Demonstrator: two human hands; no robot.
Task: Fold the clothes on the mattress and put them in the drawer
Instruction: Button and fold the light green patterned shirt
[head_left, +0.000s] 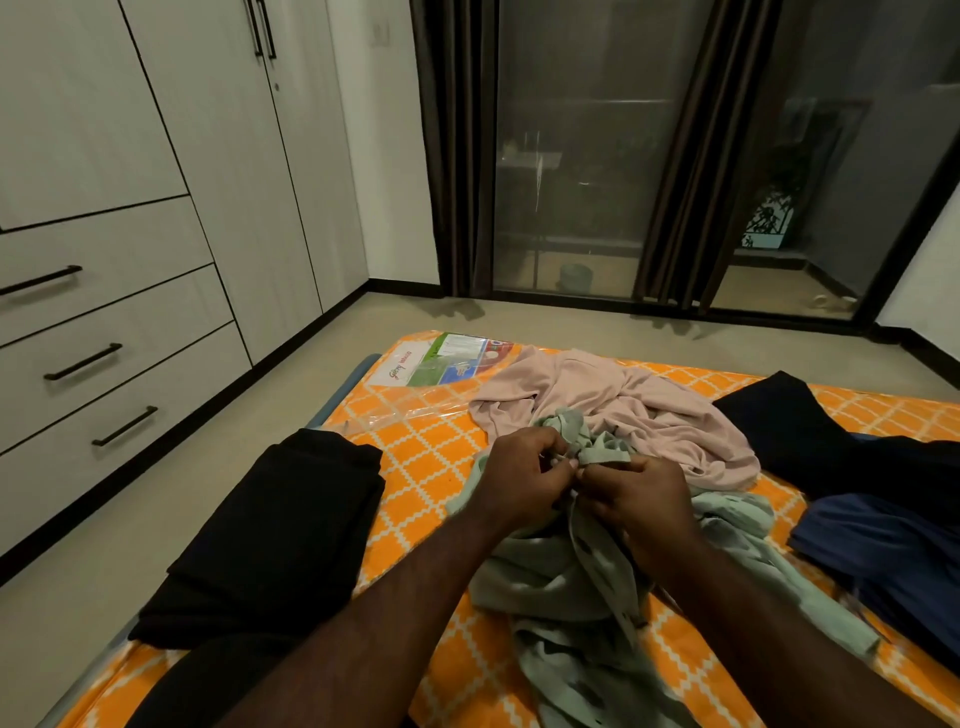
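The left hand (511, 483) and right hand (641, 499) each have a closed grip, pinching the bunched edge of the mint-green garment (571, 587) mid-mattress (431, 452). Lifted while tangled, it could drag along the pink garment (623, 405) touching it. Spreading room looks tight, with a black garment (270, 530) at the mattress's left edge and navy clothes (883, 535) on the right.

Crumpled green garment (582, 577) lies mid-mattress (431, 457); pink garment (623, 410) bunched beyond; folded black garment (280, 530) left; drawers (104, 364) closed.
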